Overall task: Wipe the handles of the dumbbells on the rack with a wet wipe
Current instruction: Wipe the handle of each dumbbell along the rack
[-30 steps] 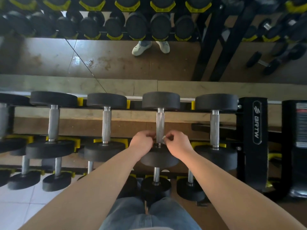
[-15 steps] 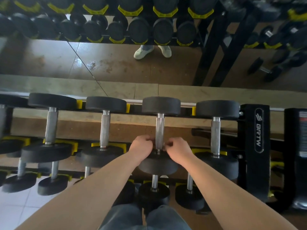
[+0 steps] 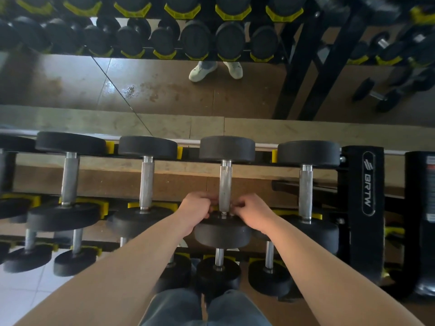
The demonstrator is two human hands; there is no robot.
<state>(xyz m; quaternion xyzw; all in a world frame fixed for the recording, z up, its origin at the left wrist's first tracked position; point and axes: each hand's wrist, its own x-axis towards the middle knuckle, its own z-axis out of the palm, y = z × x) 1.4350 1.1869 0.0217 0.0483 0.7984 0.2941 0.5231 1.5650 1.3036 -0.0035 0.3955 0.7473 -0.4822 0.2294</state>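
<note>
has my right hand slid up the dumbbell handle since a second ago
No. The right hand still pinches the handle at its near end, just above the near weight head; only the camera shifted.

Dumbbells (image 3: 146, 182) lie side by side on the rack (image 3: 353, 220) (a lower row (image 3: 219, 269) beneath), mirror (image 3: 164, 85) behind.

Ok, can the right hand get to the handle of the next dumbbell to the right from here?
Probably yes. The right hand grips the near end of the middle handle, and the neighbouring handle lies bare beside it, with open space between.
</note>
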